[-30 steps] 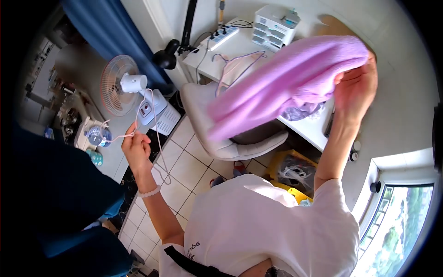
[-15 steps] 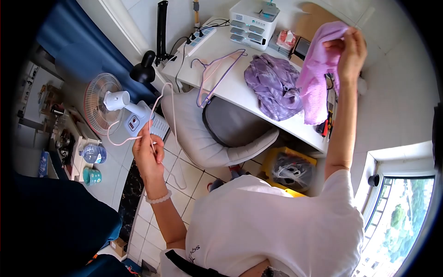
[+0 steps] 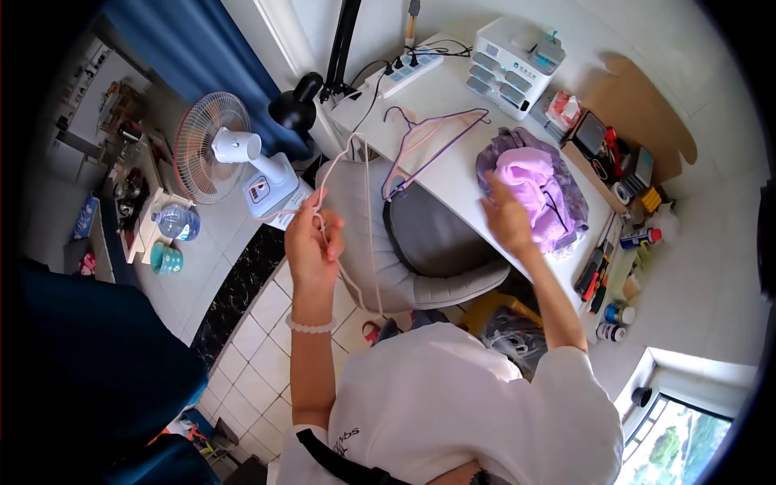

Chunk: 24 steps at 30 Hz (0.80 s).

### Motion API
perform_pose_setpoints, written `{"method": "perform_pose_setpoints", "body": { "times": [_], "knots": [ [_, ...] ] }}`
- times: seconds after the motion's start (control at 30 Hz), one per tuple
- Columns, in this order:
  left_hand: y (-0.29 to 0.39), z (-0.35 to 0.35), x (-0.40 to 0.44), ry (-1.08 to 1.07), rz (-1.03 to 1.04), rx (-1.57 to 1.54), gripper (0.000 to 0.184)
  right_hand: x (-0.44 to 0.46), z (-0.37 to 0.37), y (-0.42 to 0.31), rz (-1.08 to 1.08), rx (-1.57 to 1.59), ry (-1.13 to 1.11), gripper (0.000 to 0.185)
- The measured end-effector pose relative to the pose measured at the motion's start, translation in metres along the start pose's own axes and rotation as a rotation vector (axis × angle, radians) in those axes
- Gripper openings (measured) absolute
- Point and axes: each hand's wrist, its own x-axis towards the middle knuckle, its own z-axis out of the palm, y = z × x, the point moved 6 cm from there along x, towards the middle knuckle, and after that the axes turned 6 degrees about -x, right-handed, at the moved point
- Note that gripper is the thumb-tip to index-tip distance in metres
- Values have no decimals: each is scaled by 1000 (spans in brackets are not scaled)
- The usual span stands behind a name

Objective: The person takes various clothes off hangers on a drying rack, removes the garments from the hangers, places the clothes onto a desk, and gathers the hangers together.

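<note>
My left hand (image 3: 314, 241) is closed around a pale pink clothes hanger (image 3: 374, 242), raised in front of the grey chair. Over the desk, my right hand (image 3: 509, 217) has its fingers apart, slightly blurred, at the near left edge of a pink-lilac garment (image 3: 529, 178). That garment lies bunched on top of a darker purple patterned garment (image 3: 576, 190). Nothing shows between the right fingers, though the cloth is right beside them. A purple hanger (image 3: 442, 157) rests on the desk's front edge, overlapping a second pink hanger.
The white desk (image 3: 453, 194) holds a power strip (image 3: 404, 74), a small drawer unit (image 3: 509, 69) and a tray of tools along the wall. A grey chair (image 3: 347, 194) is tucked at its front. A fan (image 3: 214, 149) and black lamp (image 3: 295, 103) stand left.
The pink-lilac garment, held up in my right hand before, now lies on the purple one, and that hand has come down and left. The view has shifted; my left hand keeps its hanger.
</note>
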Motion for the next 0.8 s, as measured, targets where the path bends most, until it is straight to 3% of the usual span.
{"method": "perform_pose_setpoints", "body": {
  "times": [0.03, 0.07, 0.17, 0.27, 0.33, 0.4, 0.47, 0.5, 0.57, 0.6, 0.67, 0.7, 0.77, 0.8],
  "knots": [
    [-6, 2, 6, 31, -4, -21, 34, -13, -17, -51, -192, 43, 71, 46],
    [-13, 4, 12, 34, -5, -22, 34, -25, -27, -94, -276, 131, -48, 46],
    [-29, 19, 26, 7, -34, -71, 33, -53, -26, -149, -456, 278, -111, 47],
    [-40, 35, 35, -136, -97, -61, 33, -49, -13, -145, -333, 336, -118, 46],
    [-45, 36, 43, -158, -136, -82, 33, -38, 21, -108, 108, 722, -269, 45],
    [-54, 42, 53, -287, -246, 18, 33, -25, 26, -95, 212, 885, -339, 39],
    [-61, 44, 63, -280, -271, 33, 33, -28, 53, -92, 367, 1212, -712, 35],
    [-67, 45, 66, -276, -299, 49, 33, -28, 59, -92, 368, 1214, -715, 35],
    [-73, 43, 72, -250, -297, 33, 33, -15, 45, -96, 25, 508, -301, 35],
    [-74, 42, 74, -223, -293, 15, 34, -16, 45, -99, 21, 512, -305, 35],
    [-71, 42, 74, -144, -236, -18, 34, -14, 10, -123, -186, 237, -65, 42],
    [-67, 38, 76, -72, -180, -52, 35, -18, 5, -127, -189, 244, -68, 42],
    [-63, 35, 79, -38, -139, -57, 35, -36, -1, -153, -574, 243, -164, 49],
    [-61, 34, 80, -11, -101, -65, 34, -42, -5, -155, -574, 246, -167, 49]
  ]
}}
